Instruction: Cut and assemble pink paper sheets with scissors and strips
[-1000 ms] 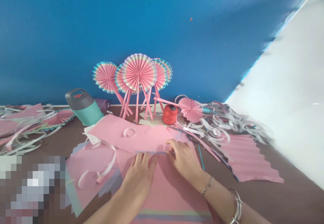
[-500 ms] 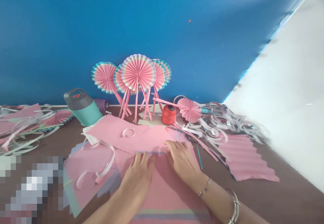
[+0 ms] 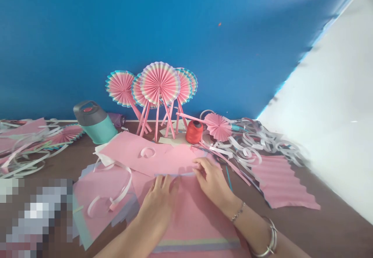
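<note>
Pink sheet (image 3: 201,223): far edge under flat, unclenched left hand (image 3: 159,200); right hand (image 3: 212,181) near edge, fingers parted; spool (image 3: 194,133) beyond.

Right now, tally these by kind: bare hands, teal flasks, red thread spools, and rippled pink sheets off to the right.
Bare hands: 2, left hand and right hand
Teal flask: 1
Red thread spool: 1
Rippled pink sheet: 1
Total: 5

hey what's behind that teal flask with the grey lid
A purple object shows to the right of the teal flask, with the blue wall beyond. Anything directly behind the flask is covered, so I can't tell.
</note>
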{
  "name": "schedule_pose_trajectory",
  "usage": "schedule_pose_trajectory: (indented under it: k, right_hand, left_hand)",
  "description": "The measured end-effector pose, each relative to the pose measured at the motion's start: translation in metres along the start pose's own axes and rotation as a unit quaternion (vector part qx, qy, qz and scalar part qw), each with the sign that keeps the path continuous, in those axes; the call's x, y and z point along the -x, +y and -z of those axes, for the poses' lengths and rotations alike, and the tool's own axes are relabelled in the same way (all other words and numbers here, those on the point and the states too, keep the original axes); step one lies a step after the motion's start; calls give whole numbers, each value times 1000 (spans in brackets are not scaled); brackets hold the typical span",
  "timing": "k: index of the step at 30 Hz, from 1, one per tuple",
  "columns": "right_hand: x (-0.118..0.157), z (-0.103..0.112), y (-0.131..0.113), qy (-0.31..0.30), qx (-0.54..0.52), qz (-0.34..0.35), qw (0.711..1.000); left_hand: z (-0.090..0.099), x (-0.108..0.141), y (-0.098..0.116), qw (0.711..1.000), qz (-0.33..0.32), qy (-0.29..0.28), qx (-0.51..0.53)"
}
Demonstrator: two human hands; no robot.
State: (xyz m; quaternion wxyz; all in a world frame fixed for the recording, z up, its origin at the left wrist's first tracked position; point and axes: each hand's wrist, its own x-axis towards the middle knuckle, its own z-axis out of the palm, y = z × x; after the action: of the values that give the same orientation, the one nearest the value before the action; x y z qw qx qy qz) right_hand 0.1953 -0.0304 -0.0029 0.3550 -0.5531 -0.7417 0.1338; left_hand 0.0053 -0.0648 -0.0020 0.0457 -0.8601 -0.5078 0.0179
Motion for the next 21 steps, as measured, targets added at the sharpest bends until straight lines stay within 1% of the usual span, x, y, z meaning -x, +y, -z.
schedule_pose_trajectory:
  k: [2,6,8,10,12,15,18,21]
  right_hand:
    - [-3,4,6,19,4,-15,1000]
    - [-7,15,16,43,17,-46,998]
    - [-8,19,17,31,35,-41,998]
    - [-8,20,15,5,67,-27,997]
    - [-5,18,14,-14,113,-12,993]
    - [-1,14,14,-22,176,-2,984]
    - [1,14,17,-34,207,-7,978]
    - [1,22,21,-42,222,-27,974]
  left_hand:
    - [-1,0,0,1000,0,4,-1]
    - [1,0,1,1000,0,-16,-5]
    - [1,0,1,1000,-2,-14,-9]
    - [0,1,1,1000,-3,-8,-9]
    - [-1,1,1,1000,2,-6,-11]
    - [-2,1,1,1000,6,-9,-16]
    - [-2,1,-1,1000,-2,-6,-10]
    - [-3,1,-3,1000,-3,-9,-6]
